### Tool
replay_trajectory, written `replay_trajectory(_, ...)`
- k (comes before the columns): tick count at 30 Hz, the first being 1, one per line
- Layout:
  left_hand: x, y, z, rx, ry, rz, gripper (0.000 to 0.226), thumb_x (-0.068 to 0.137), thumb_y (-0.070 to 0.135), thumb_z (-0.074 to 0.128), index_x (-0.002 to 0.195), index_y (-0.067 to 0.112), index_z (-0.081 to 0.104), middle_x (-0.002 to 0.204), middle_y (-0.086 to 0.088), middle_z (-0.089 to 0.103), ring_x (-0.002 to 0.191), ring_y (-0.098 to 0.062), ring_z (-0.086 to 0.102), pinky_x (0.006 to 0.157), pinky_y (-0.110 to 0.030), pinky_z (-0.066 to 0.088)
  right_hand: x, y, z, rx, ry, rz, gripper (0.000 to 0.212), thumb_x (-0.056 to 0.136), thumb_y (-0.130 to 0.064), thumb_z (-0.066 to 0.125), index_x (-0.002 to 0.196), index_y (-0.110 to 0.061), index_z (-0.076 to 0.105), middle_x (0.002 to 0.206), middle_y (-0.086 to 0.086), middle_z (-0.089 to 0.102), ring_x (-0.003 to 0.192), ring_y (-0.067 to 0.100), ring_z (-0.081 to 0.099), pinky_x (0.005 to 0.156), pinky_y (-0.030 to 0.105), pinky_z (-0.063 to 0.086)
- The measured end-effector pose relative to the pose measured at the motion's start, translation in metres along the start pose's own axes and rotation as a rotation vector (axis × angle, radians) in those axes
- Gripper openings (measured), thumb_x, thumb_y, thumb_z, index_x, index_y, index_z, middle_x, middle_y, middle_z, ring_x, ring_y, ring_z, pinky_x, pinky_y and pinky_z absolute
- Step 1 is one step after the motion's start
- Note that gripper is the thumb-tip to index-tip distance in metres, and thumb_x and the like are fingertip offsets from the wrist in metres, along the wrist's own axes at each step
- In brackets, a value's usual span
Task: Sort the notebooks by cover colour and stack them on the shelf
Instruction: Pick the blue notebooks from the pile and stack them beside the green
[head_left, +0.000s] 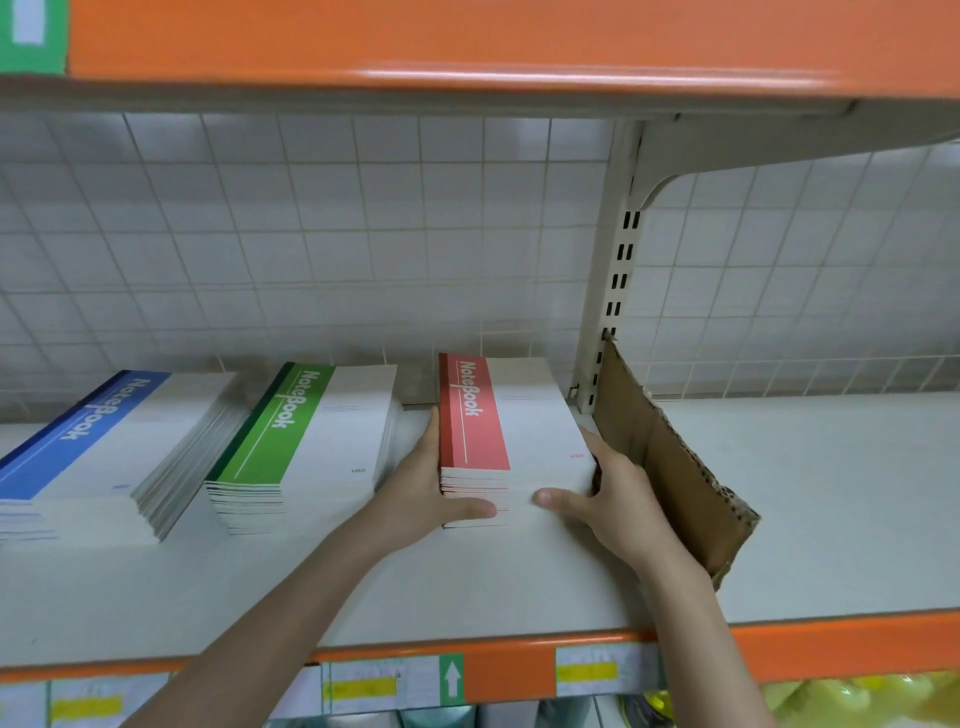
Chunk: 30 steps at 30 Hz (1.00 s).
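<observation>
While three stacks lie side by side on the shelf (467, 582), the red notebook stack (511, 447) is held between both hands toward the shelf's back edge, beside the upright post (615, 270). The left hand (423, 488) is pressed flat against the stack's left side, its thumb laid across the front edge. The right hand (605, 488) is curled round the right front corner, thumb on the front edge. The green notebook stack (311, 441) lies just left, the blue notebook stack (104, 447) at the left edge. A cardboard divider (670, 457) leans right of the red stack.
</observation>
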<state>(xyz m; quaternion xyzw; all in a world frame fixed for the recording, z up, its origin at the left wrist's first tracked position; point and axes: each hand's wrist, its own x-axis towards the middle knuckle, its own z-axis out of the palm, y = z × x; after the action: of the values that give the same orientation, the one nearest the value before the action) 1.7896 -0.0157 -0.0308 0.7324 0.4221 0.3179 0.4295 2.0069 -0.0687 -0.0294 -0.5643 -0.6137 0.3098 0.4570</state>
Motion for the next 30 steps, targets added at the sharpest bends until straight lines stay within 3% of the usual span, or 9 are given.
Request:
replay_trajectory(3,0.000,-0.001,0.001,-0.004,-0.011,-0.008,0.103,0.072,0.016,0.082,0.144,0.040,0.012,0.126,0.012,0.058,0.109,-0.002,0.060,0.086,-0.018,0.051,0.000,-0.001,-0.001,0.001,0.002,-0.006,0.051,0.070,-0.013,0.082,0.099,-0.046,0.056,0.092,-0.037,0.064,0.091,-0.019,0.056,0.068,-0.001,0.041)
replay_trajectory(6,0.000,-0.002,0.004,-0.059,-0.007,-0.043,0.102,0.076,0.011,0.078,0.146,0.039,0.009,0.129,0.012,0.054,0.114,-0.003,0.057,0.091,-0.020,0.050,0.004,-0.002,-0.003,-0.006,0.004,-0.013,0.047,0.066,-0.011,0.084,0.096,-0.038,0.060,0.087,-0.030,0.068,0.085,-0.015,0.060,0.066,0.001,0.042)
replay_trajectory(10,0.000,-0.005,0.007,-0.068,0.000,-0.048,0.100,0.076,0.010,0.078,0.142,0.043,0.010,0.124,0.019,0.054,0.106,0.010,0.056,0.076,-0.007,0.047,0.002,0.003,-0.001,0.056,0.034,-0.021,0.050,0.067,-0.009,0.083,0.100,-0.038,0.060,0.093,-0.026,0.069,0.089,-0.011,0.062,0.069,0.003,0.045)
replay_trajectory(14,0.000,-0.009,0.008,-0.059,0.017,-0.064,0.101,0.068,0.011,0.084,0.135,0.045,0.016,0.124,0.018,0.055,0.111,0.001,0.057,0.079,-0.013,0.050,-0.004,0.012,0.006,0.039,0.029,0.031,0.044,0.069,-0.016,0.083,0.098,-0.038,0.059,0.094,-0.024,0.069,0.089,-0.012,0.061,0.068,0.004,0.046)
replay_trajectory(18,0.001,-0.012,0.011,-0.062,0.011,-0.088,0.107,0.072,0.004,0.080,0.146,0.034,0.008,0.125,0.016,0.052,0.107,0.009,0.054,0.077,-0.005,0.046,0.002,0.014,0.006,-0.014,0.009,0.065,0.038,0.067,-0.013,0.084,0.089,-0.033,0.060,0.088,-0.023,0.066,0.081,-0.016,0.059,0.062,0.002,0.043)
replay_trajectory(23,0.001,-0.013,0.011,-0.067,0.013,-0.103,0.114,0.071,0.006,0.081,0.150,0.029,0.003,0.130,0.013,0.051,0.114,0.001,0.053,0.085,-0.010,0.048,0.004,0.014,0.005,-0.030,0.005,0.081,0.036,0.066,-0.014,0.085,0.087,-0.032,0.060,0.087,-0.024,0.065,0.079,-0.015,0.059,0.061,0.002,0.043)
replay_trajectory(26,0.000,-0.014,0.011,-0.059,0.009,-0.085,0.119,0.065,0.004,0.084,0.148,0.033,0.004,0.129,0.014,0.051,0.116,-0.002,0.053,0.083,-0.014,0.050,0.002,0.014,0.005,-0.045,-0.008,0.087,0.043,0.065,-0.018,0.086,0.095,-0.033,0.059,0.092,-0.024,0.065,0.085,-0.013,0.058,0.062,0.003,0.043)
replay_trajectory(30,-0.001,-0.014,0.010,0.038,0.003,-0.073,0.121,0.066,0.006,0.084,0.143,0.045,0.000,0.122,0.020,0.052,0.106,0.000,0.056,0.073,-0.008,0.050,0.003,0.016,0.006,-0.065,-0.003,0.091,0.048,0.061,-0.014,0.087,0.096,-0.030,0.060,0.094,-0.021,0.066,0.089,-0.007,0.059,0.064,0.005,0.042)
